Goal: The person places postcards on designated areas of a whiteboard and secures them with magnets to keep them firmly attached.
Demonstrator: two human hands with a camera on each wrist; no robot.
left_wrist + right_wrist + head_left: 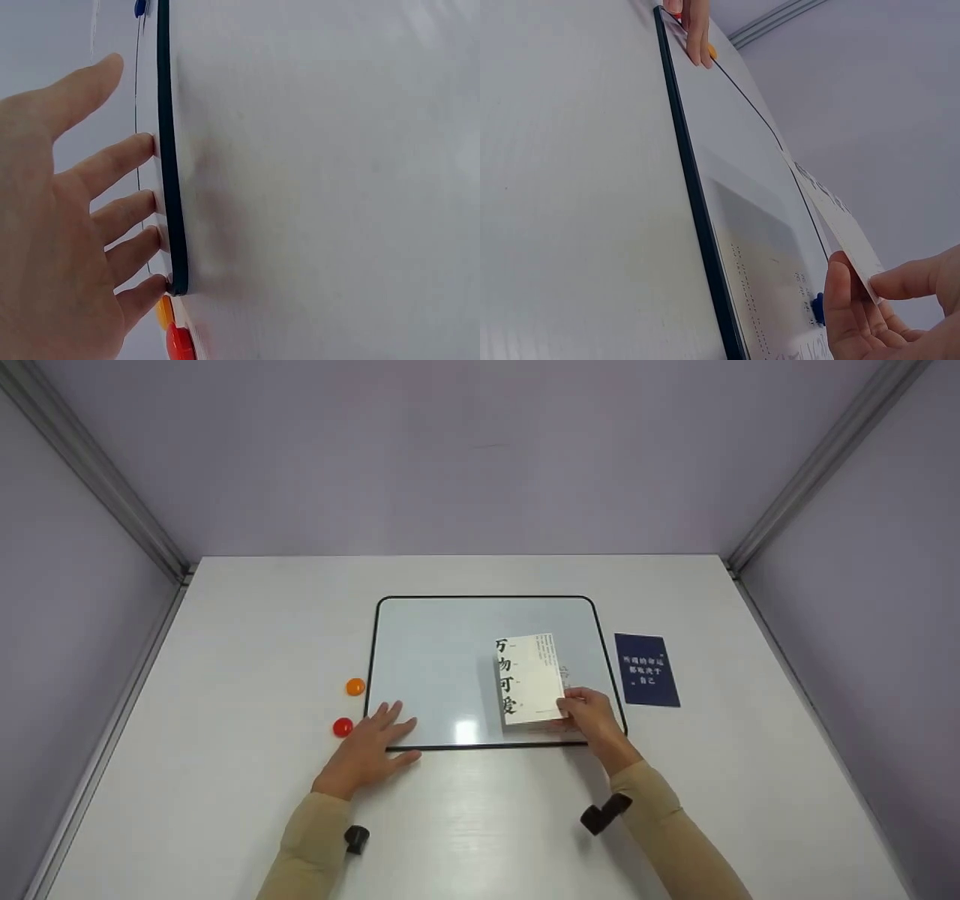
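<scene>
My right hand [592,718] pinches the lower right corner of a cream card [529,679] with black Chinese characters, thumb on top and fingers beneath. The card is raised above a whiteboard [435,652] with a black rim, and its reflection shows on the glossy surface in the right wrist view. At the board's near left corner, my left hand [367,750] rests with its fingers spread, fingertips over the edge. Close to that hand, a red magnet-like disc [343,727] and an orange disc [355,686] lie on the table.
Right of the board lies a dark blue card [647,670] with white characters. In the right wrist view, a small blue object [818,309] shows partly behind the right hand's fingers. Walls close in the white table [247,615] at the back and both sides.
</scene>
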